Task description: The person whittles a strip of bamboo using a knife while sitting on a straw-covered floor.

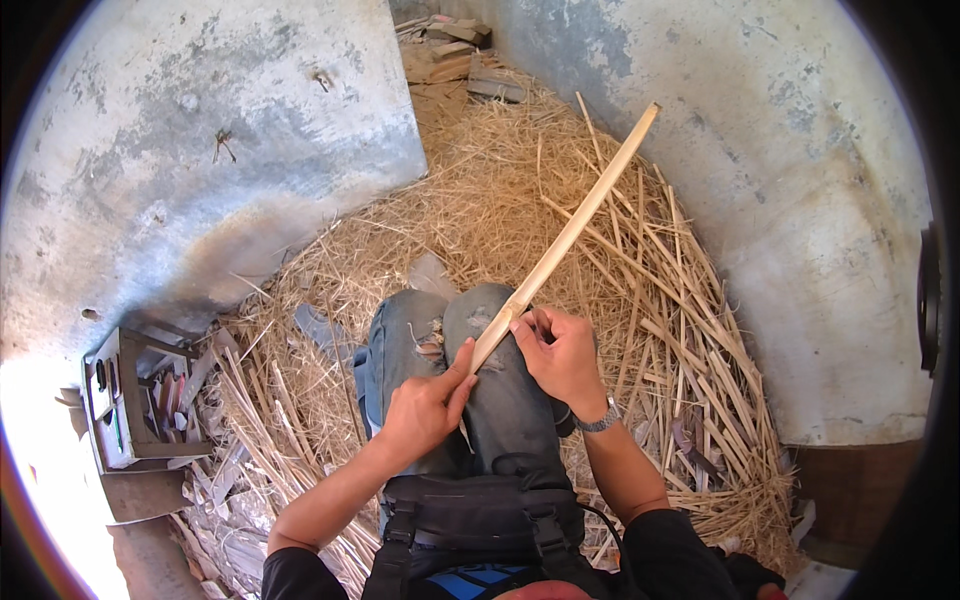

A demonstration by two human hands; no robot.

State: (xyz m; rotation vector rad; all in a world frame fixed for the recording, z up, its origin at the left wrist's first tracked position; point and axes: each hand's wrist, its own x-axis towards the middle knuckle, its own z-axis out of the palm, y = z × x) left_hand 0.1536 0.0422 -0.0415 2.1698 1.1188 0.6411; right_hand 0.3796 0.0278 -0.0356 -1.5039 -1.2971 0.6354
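A long, pale split bamboo strip (572, 232) lies slantwise over my knees, its far end pointing up and to the right. My left hand (424, 408) is closed round its near end, the fingers and thumb pressed on it above my lap. Just past the left hand, my right hand (560, 360) is closed at the strip's right edge, beside the node (515, 305). Its thumb touches the strip and the other fingers are curled in. Whether a small tool is inside the right hand is hidden. Worn grey jeans (505, 385) with torn knees are under the strip.
Shavings (470, 200) cover the floor around my legs. Thin strips (700, 385) are heaped on the right, more (275, 430) on the left. A wooden box-like stand (130, 400) with small items stands at left. Worn walls (230, 120) (790, 190) rise on both sides; bricks (460, 50) lie behind.
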